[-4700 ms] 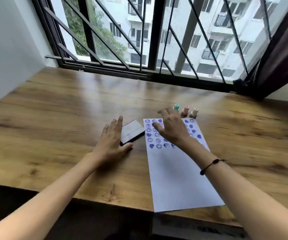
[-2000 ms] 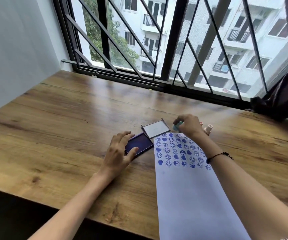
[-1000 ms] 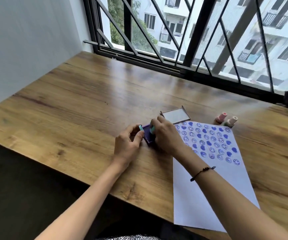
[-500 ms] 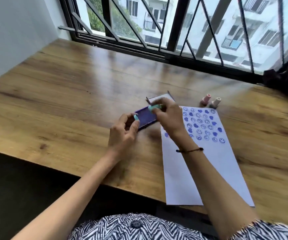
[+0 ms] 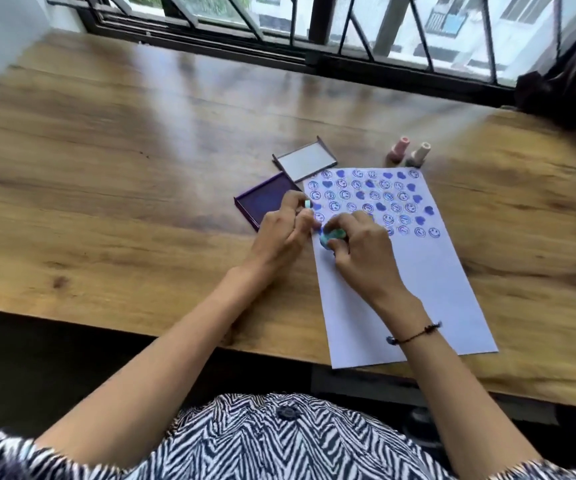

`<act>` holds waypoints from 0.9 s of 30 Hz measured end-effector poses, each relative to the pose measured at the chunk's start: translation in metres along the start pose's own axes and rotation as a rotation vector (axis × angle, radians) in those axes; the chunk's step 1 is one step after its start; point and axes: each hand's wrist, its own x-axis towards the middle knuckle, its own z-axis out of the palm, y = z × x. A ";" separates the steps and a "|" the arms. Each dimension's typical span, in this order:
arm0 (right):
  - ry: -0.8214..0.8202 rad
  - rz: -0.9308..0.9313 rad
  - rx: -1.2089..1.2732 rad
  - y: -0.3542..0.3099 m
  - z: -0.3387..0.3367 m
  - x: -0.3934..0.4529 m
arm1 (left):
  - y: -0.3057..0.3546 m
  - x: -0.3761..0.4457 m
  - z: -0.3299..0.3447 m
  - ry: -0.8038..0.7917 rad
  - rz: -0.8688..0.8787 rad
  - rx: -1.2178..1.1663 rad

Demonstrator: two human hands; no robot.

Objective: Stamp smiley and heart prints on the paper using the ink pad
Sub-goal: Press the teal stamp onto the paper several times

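Head view: right hand (image 5: 366, 252) fingers grasping teal stamp (image 5: 331, 236) at paper (image 5: 428, 292) left edge, left hand (image 5: 281, 237) pinching cap (image 5: 308, 204)

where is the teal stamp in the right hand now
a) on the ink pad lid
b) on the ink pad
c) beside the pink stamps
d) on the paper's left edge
d: the right hand holds the teal stamp at the left edge of the paper, off the ink pad.

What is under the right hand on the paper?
Under the right hand a teal stamp shows between the fingers, low at the left edge of the paper. Part of the print rows lies beneath the hand; whether the stamp face touches the paper is hidden.
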 end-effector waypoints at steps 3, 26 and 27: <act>-0.040 -0.030 -0.114 -0.001 0.002 0.000 | -0.006 0.001 0.001 0.005 0.007 -0.012; -0.118 -0.107 -0.391 -0.012 0.010 0.000 | -0.005 -0.002 0.004 0.073 0.006 -0.033; -0.121 -0.105 -0.386 -0.012 0.010 0.000 | -0.005 -0.002 0.004 0.072 0.011 -0.031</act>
